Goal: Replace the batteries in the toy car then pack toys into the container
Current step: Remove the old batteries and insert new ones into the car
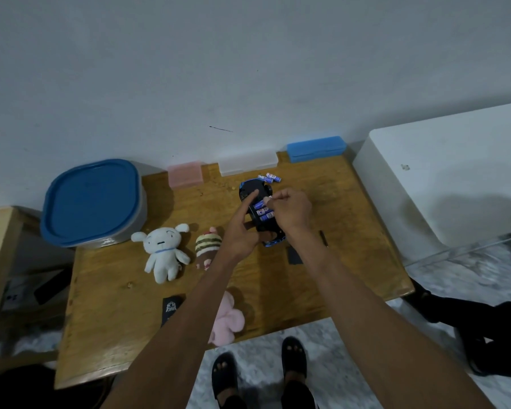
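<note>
Upturned black-blue toy car [250, 192] on table, batteries [263, 210] seated.

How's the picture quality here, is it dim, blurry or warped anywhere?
Head view: dim, flat indoor light with a bluish cast; soft shadows beside the blue-lidded container and on the white surface at right. Wide-angle bending curves the table edges. Fine detail is soft: battery labels in the toy car are unreadable.
</note>
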